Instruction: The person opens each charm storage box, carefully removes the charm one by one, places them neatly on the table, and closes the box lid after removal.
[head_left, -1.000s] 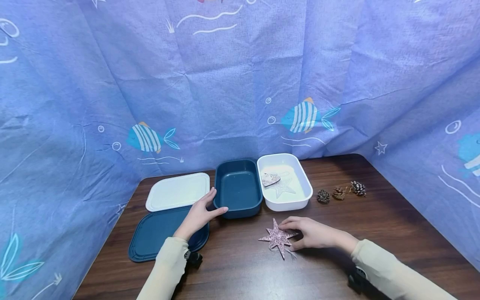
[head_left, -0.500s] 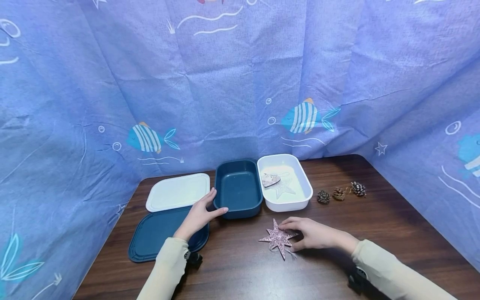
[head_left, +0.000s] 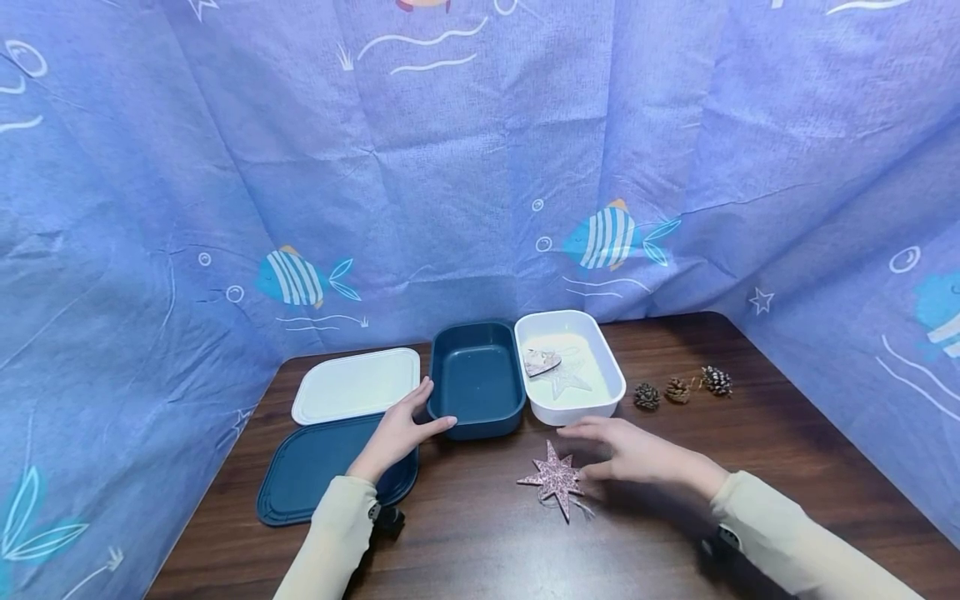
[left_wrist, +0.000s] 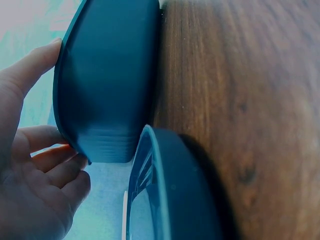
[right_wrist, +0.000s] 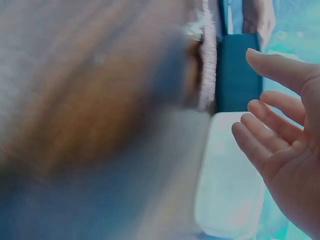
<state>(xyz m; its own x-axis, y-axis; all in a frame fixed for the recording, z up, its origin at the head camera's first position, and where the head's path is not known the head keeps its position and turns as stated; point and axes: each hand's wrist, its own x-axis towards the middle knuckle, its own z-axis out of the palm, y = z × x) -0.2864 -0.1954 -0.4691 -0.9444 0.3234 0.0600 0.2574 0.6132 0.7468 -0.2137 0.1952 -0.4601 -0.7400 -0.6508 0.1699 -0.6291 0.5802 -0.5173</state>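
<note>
The pink star (head_left: 557,480) lies flat on the table (head_left: 480,550), in front of the blue box (head_left: 478,379) and the white box (head_left: 576,414). The right hand (head_left: 633,452) is right beside it, fingers apart, with nothing in its grip. The left hand (head_left: 401,432) holds a corner of the blue box, thumb on one side and fingers on the other.

To handle the star well, I think it is best to pinch its fat middle, since the thin points may snap. The loose string (head_left: 587,508) could catch on a finger, so it is good to mind it. A soft left hold should be enough to stop the blue box sliding.

From the head, it is hard to tell if the right thumb touches the star. The right wrist view shows a gap there. The left wrist view shows the bent fingers at the box's wall, which the head view mostly hides. Only the head view shows the three cones (head_left: 678,389).
</note>
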